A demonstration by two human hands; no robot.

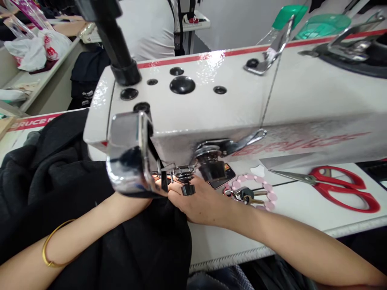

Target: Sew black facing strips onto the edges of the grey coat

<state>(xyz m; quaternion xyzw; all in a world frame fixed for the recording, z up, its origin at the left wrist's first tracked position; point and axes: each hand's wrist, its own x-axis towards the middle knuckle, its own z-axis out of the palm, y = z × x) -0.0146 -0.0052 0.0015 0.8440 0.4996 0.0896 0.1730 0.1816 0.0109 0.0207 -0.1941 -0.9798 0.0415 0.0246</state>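
Note:
A white sewing machine (193,108) with red trim spans the view, its chrome cover (125,157) hanging over my hands. Black fabric (145,245) lies in heavy folds under the machine head and spills over the table's front edge. My left hand (136,199) rests on this fabric near the needle area; its fingers are hidden behind the chrome cover. Close beside it, my right hand (199,201) has its fingers curled down at the fabric's edge, closed on the cloth. The machine's tension knobs hide part of those fingers. The needle itself is out of sight.
Right of my hands lie a phone (222,177), keys (249,197) with a pink beaded ring and red-handled scissors (341,187). A ruler strip (232,257) edges the table. Behind the machine, a person in a white top (148,30) and plastic bags (39,48) appear.

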